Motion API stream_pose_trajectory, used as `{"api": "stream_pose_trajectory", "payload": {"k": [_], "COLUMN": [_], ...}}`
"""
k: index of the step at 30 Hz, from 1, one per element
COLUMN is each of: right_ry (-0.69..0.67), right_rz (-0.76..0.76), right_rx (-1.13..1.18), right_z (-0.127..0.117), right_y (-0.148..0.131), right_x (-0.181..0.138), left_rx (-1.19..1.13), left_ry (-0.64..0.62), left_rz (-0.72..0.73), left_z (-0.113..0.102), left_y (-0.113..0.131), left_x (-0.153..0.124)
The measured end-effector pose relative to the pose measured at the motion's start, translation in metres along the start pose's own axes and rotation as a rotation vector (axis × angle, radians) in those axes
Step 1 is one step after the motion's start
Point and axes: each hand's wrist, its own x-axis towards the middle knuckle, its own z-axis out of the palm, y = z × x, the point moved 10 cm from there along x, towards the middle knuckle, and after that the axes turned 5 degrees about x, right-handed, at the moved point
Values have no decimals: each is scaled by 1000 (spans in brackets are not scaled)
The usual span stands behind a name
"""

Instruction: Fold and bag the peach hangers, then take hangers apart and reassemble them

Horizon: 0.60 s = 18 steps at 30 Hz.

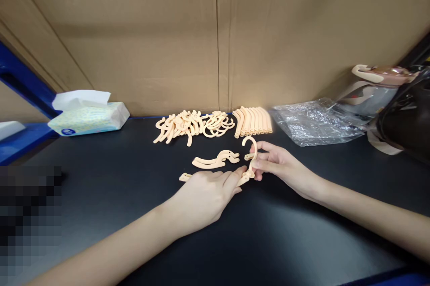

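My left hand (210,192) is closed over a peach plastic hanger arm (243,180), whose ends show on both sides of the fingers. With thumb and fingers pinched, my right hand (277,160) grips a hanger hook (255,148) of the same colour. The hook stands upright, its foot meeting the right end of the arm; whether they are locked together I cannot tell. Another small peach end (249,157) pokes out between my right fingers. Just beyond my left hand, a pair of curved hanger pieces (210,162) lies on the black table (141,205).
Along the back lie a heap of short curved pieces (179,125), a pile of hooks (217,124) and a neat row of hanger arms (252,121). A tissue pack (89,118) sits left. Clear plastic bag (305,122) and bottle (386,91) are right. Cardboard (151,44) rises behind.
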Motion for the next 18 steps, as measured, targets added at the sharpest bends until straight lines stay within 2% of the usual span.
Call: {"api": "stream_pose_trajectory", "payload": {"k": [10, 14, 18], "right_ry": [9, 75, 85], "right_rz": [-39, -40, -19], "right_rx": [-14, -19, 10], "right_z": [3, -4, -7], "right_y": [-1, -2, 0], "right_x": [0, 0, 1], "left_rx": [39, -57, -135], "left_ry": [-16, -29, -33], "left_rz": [0, -86, -187], "left_z": [3, 2, 2], "left_y": [3, -7, -18], "left_x": [2, 1, 0]}}
